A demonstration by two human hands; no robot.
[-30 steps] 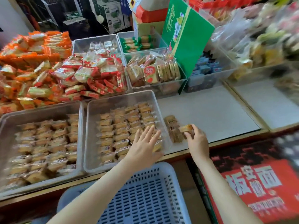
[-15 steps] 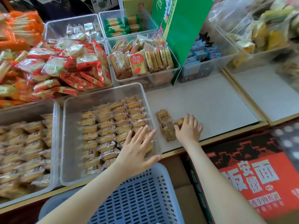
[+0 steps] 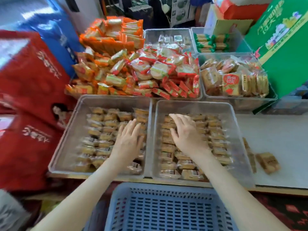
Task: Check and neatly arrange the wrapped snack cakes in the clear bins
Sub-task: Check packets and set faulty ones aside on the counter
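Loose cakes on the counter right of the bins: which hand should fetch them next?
Right, probably. The right hand rests in the right bin, which stands next to the loose cakes. The left hand rests in the left bin and would have to reach across the right bin.

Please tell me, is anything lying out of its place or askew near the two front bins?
Yes. A few wrapped snack cakes lie loose on the grey counter, outside the right clear bin, just right of its wall. The nearest one lies tilted, while those inside sit in rows.
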